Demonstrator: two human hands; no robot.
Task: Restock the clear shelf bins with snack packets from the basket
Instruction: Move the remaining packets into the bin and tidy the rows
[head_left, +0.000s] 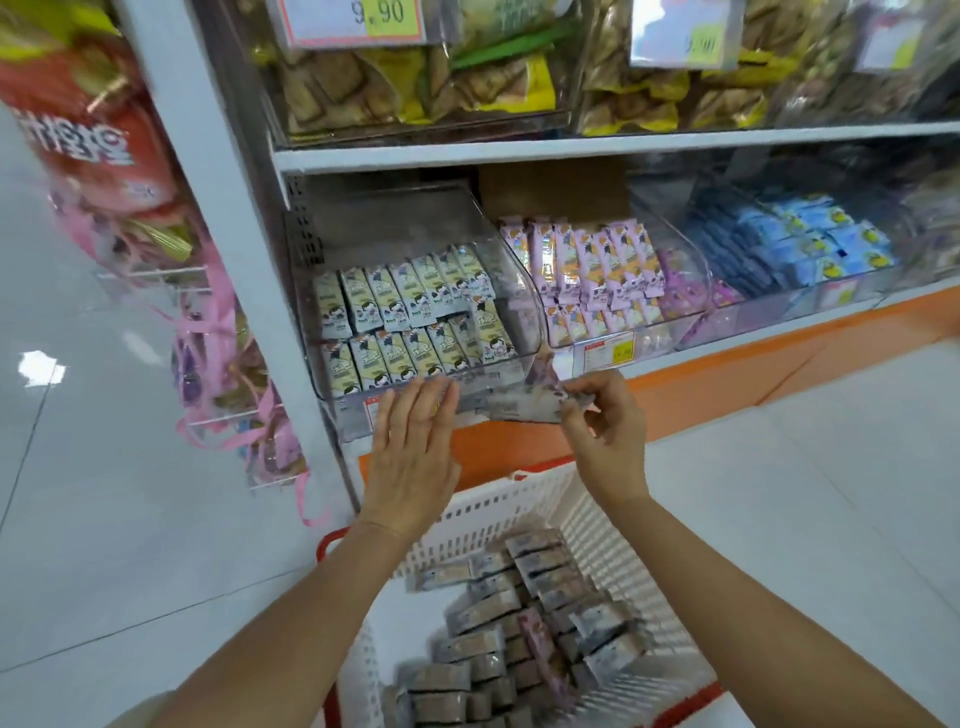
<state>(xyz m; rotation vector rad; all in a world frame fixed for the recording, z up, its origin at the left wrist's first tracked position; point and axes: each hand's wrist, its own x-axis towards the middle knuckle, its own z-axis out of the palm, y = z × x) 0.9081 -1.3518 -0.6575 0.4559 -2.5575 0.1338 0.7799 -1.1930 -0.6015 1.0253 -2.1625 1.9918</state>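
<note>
Left hand (413, 452) flat at bin (343, 402) front edge; right hand (605, 423) pinches packet (522, 404). Basket (519, 504) on glossy white floor (779, 467).

At 11 o'clock the left bin (363, 228) stands open above its packets (405, 306), under the shelf (519, 148); the left hand (413, 452) covers its front lip. At 6 o'clock the basket (498, 506) is open on top.

Glossy white floor (104, 519), white shelving (571, 145)

a shop: price tags (355, 20) on snack shelves (571, 148).
</note>
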